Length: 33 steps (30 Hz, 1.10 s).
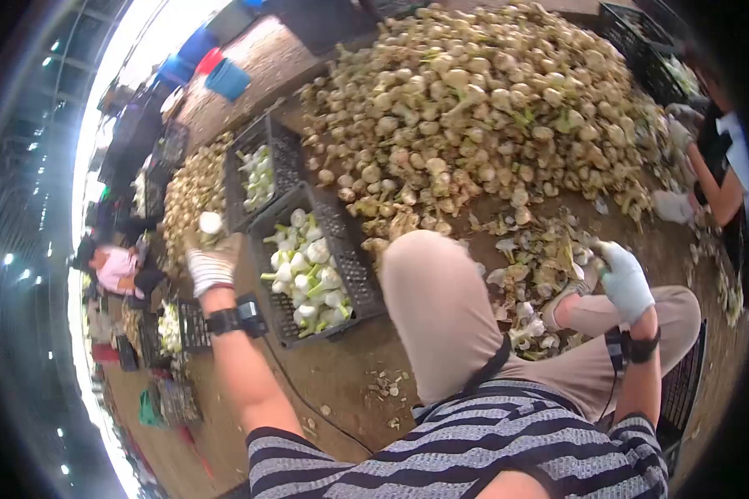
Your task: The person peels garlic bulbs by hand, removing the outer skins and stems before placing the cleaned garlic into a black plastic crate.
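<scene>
My left hand (pixel 211 264), in a white striped glove with brownish fingers, reaches out beside the black crates. A clean white garlic bulb (pixel 210 223) shows between its fingertips, which are blurred. Close to its right stands a black plastic crate (pixel 359 274) holding trimmed garlic bulbs (pixel 306 270) with green stems. My right hand (pixel 626 281), in a pale glove, is above my bent leg with its fingers curled in. I cannot tell what it grips. Below it lie loose garlic skins and cut pieces (pixel 528 326) on the ground.
A large heap of untrimmed garlic (pixel 491 108) rises in front of me. Behind the nearer crate is a second black crate (pixel 233 187) with white bulbs. A gloved co-worker (pixel 724 179) works at the right, another person (pixel 116 268) sits far left. Blue buckets (pixel 227 79) stand at the back.
</scene>
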Available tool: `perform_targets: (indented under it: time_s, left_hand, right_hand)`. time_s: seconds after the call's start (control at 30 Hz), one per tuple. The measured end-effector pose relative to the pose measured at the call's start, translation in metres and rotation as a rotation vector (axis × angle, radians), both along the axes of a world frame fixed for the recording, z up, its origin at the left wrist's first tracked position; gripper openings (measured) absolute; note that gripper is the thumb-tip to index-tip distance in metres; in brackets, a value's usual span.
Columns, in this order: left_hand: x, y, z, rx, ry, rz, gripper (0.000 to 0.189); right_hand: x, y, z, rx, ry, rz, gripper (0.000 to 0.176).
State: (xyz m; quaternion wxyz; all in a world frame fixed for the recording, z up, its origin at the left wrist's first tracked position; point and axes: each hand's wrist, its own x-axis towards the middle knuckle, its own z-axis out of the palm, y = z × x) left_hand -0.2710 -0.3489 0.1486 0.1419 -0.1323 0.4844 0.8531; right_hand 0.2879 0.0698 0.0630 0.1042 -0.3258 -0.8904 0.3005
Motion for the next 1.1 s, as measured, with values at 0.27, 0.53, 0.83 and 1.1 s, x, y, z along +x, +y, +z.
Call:
perform_targets:
  time_s: [0.27, 0.53, 0.83, 1.1]
  left_hand:
    - [0.120, 0.235, -0.038, 0.286, 0.034, -0.805, 0.031]
    - [0.246, 0.342, -0.113, 0.059, -0.328, -0.839, 0.028]
    - [0.255, 0.345, -0.111, -0.005, -0.141, -0.822, 0.025]
    - [0.271, 0.338, -0.115, -0.173, -0.040, -0.879, 0.020]
  right_hand:
    - [-0.068, 0.020, -0.074, -0.350, -0.050, 0.091, 0.036]
    - [-0.029, 0.019, -0.285, -0.486, -0.780, 0.037, 0.044]
    - [-0.126, 0.068, -0.222, -0.340, -0.247, -0.269, 0.042]
    - [-0.166, 0.069, -0.287, -0.262, -0.469, -0.196, 0.038]
